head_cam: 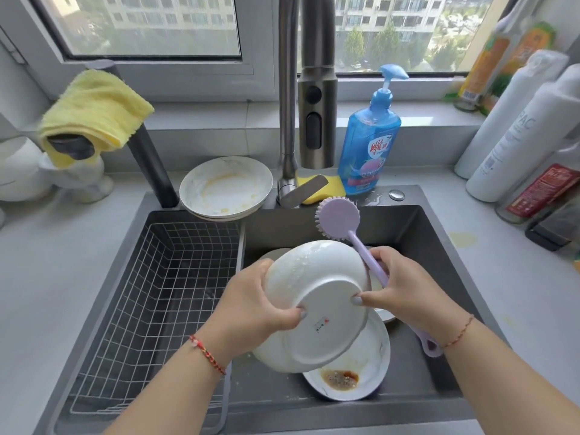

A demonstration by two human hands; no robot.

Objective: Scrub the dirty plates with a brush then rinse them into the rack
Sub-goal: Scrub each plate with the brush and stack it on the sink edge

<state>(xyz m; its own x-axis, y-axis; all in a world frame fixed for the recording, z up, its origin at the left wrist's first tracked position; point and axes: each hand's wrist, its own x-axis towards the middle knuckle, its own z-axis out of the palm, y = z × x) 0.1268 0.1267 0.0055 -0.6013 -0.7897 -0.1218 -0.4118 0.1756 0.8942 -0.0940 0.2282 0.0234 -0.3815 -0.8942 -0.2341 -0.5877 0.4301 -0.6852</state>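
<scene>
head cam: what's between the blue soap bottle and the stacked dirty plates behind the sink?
In the head view, the faucet base, its flat handle and a yellow sponge lie between the soap bottle and the stacked plates.

Bright daylight from the window [150, 26] behind the sink [408, 246], soft shadows inside the basin, mild glare on the wet bench [373, 196] — wide-angle bending at the edges, bottles [518, 127] at right leaning and slightly soft.
</scene>
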